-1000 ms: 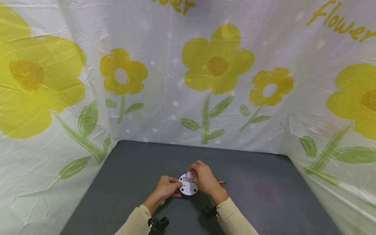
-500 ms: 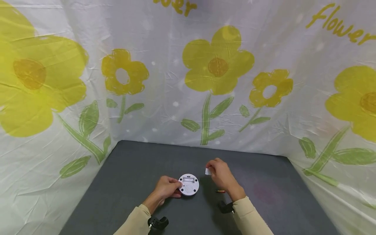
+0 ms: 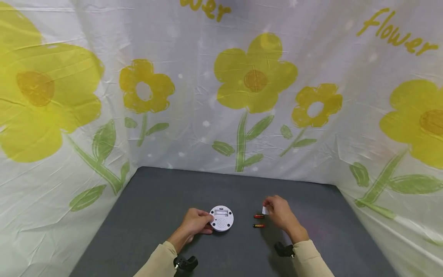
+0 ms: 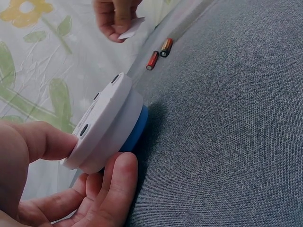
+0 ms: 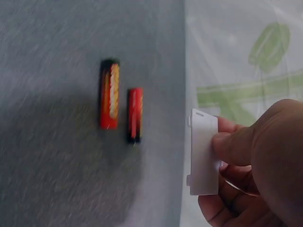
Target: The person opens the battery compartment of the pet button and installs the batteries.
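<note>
My left hand (image 3: 196,222) grips the edge of a round white device (image 3: 222,224), thumb on its upper face and fingers below. In the head view that face shows an uncovered battery compartment (image 3: 221,212), dark round feet and a patch of small holes. A blue part (image 4: 136,128) shows on its underside in the left wrist view. My right hand (image 3: 281,214) pinches a white battery cover (image 5: 204,158) with small tabs, held above the table. Left of that hand, two red and black batteries (image 5: 109,94) lie apart on the table, roughly parallel.
The dark grey cloth-covered table (image 3: 173,192) extends around both hands. A white curtain (image 3: 194,134) printed with yellow flowers hangs along the table's back and sides. Black wrist cameras (image 3: 187,263) sit at both sleeves.
My right hand has lifted the battery cover away from the device and carried it right, past the batteries. The compartment now shows. My left hand stays on the device.
</note>
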`<state>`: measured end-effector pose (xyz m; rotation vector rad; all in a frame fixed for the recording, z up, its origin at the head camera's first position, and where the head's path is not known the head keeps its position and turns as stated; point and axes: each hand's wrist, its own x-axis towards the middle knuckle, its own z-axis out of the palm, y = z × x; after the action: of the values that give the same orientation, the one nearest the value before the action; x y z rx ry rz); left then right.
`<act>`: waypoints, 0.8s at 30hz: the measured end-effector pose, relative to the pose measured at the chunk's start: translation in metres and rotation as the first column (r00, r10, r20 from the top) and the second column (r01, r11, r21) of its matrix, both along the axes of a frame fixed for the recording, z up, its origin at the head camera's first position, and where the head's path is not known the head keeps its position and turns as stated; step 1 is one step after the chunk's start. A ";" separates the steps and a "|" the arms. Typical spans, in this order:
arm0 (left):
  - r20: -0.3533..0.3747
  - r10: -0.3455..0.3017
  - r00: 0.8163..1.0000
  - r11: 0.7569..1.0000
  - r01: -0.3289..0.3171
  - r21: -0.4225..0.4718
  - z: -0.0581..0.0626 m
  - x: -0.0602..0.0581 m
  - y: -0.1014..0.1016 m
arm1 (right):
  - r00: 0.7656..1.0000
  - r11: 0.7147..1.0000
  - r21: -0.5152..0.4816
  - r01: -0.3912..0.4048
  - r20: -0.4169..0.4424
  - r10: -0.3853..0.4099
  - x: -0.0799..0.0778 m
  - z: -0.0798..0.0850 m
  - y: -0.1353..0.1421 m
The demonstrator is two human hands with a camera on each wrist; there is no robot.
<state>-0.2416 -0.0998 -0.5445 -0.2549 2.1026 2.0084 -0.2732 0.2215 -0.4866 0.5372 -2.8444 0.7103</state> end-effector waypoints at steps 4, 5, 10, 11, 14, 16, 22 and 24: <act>-0.001 0.002 1.000 1.000 -0.002 -0.001 -0.001 0.000 0.000 | 1.000 1.000 0.020 0.015 0.025 -0.016 0.003 -0.005 0.011; -0.002 0.003 1.000 1.000 -0.003 -0.003 -0.002 0.000 0.000 | 0.999 1.000 0.026 0.016 0.030 -0.016 0.003 -0.007 0.013; -0.008 0.004 1.000 1.000 -0.004 -0.007 -0.002 0.001 -0.001 | 0.997 0.998 0.058 0.024 0.077 -0.029 0.004 -0.015 0.023; -0.010 0.004 1.000 1.000 -0.005 -0.005 -0.002 0.001 -0.001 | 0.996 0.997 0.065 0.028 0.085 -0.034 0.004 -0.017 0.025; -0.012 0.004 1.000 1.000 -0.004 -0.001 -0.002 0.001 -0.001 | 0.993 0.995 0.091 0.040 0.106 -0.050 0.004 -0.021 0.029; -0.010 0.005 1.000 1.000 -0.005 0.000 -0.002 0.001 0.000 | 0.992 0.994 0.101 0.043 0.114 -0.054 0.005 -0.024 0.031; -0.007 0.002 1.000 1.000 -0.002 0.008 -0.001 0.001 -0.001 | 0.991 0.993 0.109 0.054 0.117 -0.066 0.007 -0.031 0.034; -0.012 0.000 1.000 1.000 0.000 0.013 0.000 0.001 -0.001 | 0.992 0.992 0.112 0.063 0.106 -0.075 0.009 -0.032 0.034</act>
<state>-0.2404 -0.1006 -0.5449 -0.2419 2.0959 2.0278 -0.2646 0.2558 -0.5189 0.4248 -3.0010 0.5943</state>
